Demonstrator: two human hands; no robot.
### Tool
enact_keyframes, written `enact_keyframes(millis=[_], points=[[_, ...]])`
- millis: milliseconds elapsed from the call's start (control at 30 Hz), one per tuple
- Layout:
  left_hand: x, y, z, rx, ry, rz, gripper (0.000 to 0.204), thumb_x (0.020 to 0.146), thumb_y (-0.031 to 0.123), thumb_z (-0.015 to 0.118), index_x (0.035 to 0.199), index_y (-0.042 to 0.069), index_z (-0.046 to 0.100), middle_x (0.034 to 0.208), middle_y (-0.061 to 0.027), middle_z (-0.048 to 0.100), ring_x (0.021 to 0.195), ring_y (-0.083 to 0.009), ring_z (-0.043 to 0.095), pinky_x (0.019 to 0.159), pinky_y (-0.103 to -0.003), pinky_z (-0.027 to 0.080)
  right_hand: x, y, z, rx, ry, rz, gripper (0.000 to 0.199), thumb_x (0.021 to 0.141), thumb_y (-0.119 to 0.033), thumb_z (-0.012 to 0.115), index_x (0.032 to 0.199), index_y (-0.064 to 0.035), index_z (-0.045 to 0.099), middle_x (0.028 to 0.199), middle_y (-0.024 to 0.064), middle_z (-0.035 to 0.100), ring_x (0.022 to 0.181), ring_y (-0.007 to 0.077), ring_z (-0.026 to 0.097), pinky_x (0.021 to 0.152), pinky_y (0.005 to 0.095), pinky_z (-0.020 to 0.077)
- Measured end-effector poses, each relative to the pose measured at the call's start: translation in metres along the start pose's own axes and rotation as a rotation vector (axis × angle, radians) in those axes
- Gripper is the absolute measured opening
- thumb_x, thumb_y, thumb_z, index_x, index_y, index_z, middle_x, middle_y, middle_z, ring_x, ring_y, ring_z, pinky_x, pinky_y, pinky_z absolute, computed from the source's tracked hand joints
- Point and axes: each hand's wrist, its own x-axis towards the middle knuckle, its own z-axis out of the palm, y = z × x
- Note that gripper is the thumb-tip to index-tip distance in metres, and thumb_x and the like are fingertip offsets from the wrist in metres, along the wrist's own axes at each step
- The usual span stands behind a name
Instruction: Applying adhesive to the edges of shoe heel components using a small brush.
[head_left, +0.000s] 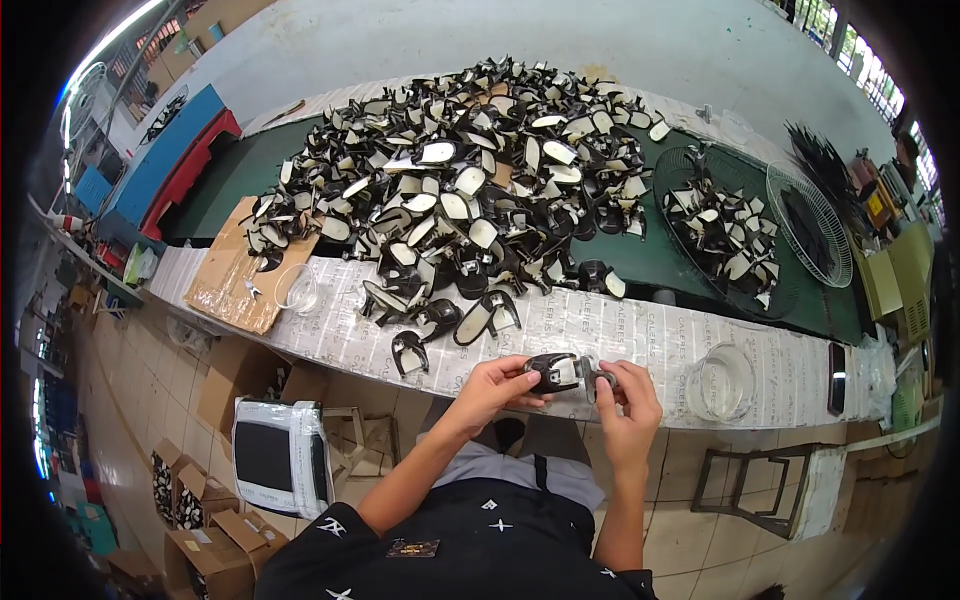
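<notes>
A long table (640, 340) covered in pale printed wrap runs along a plain wall. Just above its near edge is a black-and-white part (562, 371), gripped by the left hand (495, 389) at one end. The right hand (630, 402) pinches a small dark piece (603, 379) at the other end; whether the two are joined, I cannot tell. Beyond lies a big heap (480, 200) of similar parts, with a clear bowl (722, 388) to the right and flattened cardboard (215, 275) to the left.
</notes>
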Motion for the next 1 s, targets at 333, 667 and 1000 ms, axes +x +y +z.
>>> enact_keyframes(millis=[333, 667, 1000], points=[[-0.001, 0.000, 0.003, 0.066, -0.008, 0.034, 0.028, 0.096, 0.013, 0.058, 0.118, -0.005, 0.058, 0.103, -0.0107, 0.068, 0.092, -0.0171, 0.068, 0.078, -0.026, 0.057, 0.000, -0.008, 0.013, -0.152, -0.049, -0.204, 0.025, 0.084, 0.003, 0.066, 0.108, -0.0014, 0.066, 0.104, 0.0105, 0.059, 0.073, 0.0165, 0.061, 0.053, 0.0260, 0.0496], [-0.002, -0.004, 0.002, 0.048, -0.010, 0.044, 0.029, 0.095, 0.014, 0.060, 0.118, -0.004, 0.059, 0.104, -0.0097, 0.067, 0.093, -0.0168, 0.068, 0.080, -0.027, 0.057, -0.002, -0.015, 0.016, -0.247, -0.049, -0.162, 0.024, 0.084, 0.001, 0.067, 0.108, -0.0019, 0.066, 0.104, 0.0127, 0.058, 0.077, 0.0221, 0.063, 0.055, 0.0299, 0.0520], [-0.002, -0.003, 0.003, 0.046, -0.008, 0.027, 0.029, 0.095, 0.013, 0.060, 0.119, -0.005, 0.059, 0.105, -0.0098, 0.067, 0.093, -0.0170, 0.067, 0.080, -0.027, 0.057, -0.001, -0.010, 0.013, -0.293, -0.004, -0.166, 0.025, 0.083, 0.001, 0.067, 0.108, -0.0018, 0.065, 0.104, 0.0131, 0.058, 0.074, 0.0215, 0.063, 0.054, 0.0301, 0.0525]])
